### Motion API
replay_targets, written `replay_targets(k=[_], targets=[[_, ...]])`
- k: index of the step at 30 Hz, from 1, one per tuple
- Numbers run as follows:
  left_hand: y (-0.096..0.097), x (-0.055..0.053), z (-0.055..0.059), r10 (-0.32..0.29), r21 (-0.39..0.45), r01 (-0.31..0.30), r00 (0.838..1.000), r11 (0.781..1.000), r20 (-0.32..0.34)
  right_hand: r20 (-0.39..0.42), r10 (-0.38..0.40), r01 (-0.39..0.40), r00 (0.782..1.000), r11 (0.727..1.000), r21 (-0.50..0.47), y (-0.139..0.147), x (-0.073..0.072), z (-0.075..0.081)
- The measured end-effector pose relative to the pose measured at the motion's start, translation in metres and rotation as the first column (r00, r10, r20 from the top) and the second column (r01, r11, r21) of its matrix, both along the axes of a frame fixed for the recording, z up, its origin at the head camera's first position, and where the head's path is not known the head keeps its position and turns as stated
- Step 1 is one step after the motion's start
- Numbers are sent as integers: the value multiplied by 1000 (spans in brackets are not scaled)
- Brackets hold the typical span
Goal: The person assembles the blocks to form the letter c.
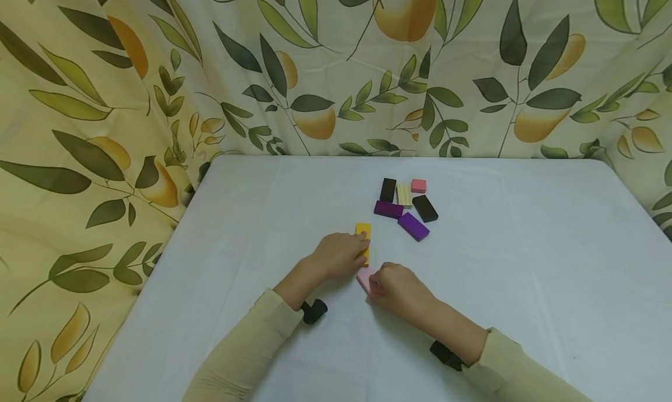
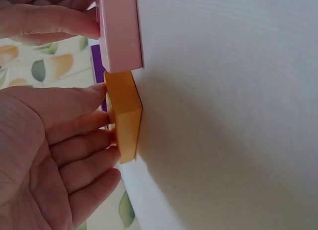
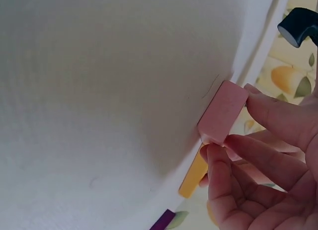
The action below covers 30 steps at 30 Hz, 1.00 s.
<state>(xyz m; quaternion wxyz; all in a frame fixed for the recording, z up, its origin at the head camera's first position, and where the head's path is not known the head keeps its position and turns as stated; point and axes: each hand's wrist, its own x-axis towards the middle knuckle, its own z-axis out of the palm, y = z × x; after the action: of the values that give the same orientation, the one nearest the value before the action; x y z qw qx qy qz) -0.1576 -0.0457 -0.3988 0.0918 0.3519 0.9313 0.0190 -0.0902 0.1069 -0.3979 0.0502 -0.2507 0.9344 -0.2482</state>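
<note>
A yellow block (image 1: 363,244) lies lengthwise on the white table, its long side pointing away from me. My left hand (image 1: 342,254) rests on it, with fairly straight fingertips touching its upper face; the left wrist view shows the thumb (image 2: 74,98) at its near end. A pink block (image 3: 223,111) stands at the yellow block's near end, angled to it. My right hand (image 1: 401,291) pinches this pink block between thumb and fingers, the thumb at one end and fingertips at the other. In the head view the right hand covers much of it.
Beyond my hands lies a loose group: two black blocks (image 1: 388,189), a ridged cream block (image 1: 404,195), a small coral-pink block (image 1: 418,185), a dark purple block (image 1: 388,209) and a brighter purple block (image 1: 413,227). A leaf-and-fruit patterned curtain (image 1: 325,69) hangs behind the table.
</note>
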Motion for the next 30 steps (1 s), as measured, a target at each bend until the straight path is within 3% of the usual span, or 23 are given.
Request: replay_targets(k=[11, 24, 30], targets=[[0, -3, 0, -17, 11, 17, 1000, 1000, -6, 24, -44, 43, 999, 999, 8, -4, -1, 0], [-1, -2, 1, 10, 2, -10, 1000, 1000, 18, 22, -72, 72, 997, 997, 20, -4, -2, 1], [-1, -3, 0, -4, 31, 4, 1000, 1000, 16, 14, -132, 132, 991, 991, -25, 6, -13, 9]])
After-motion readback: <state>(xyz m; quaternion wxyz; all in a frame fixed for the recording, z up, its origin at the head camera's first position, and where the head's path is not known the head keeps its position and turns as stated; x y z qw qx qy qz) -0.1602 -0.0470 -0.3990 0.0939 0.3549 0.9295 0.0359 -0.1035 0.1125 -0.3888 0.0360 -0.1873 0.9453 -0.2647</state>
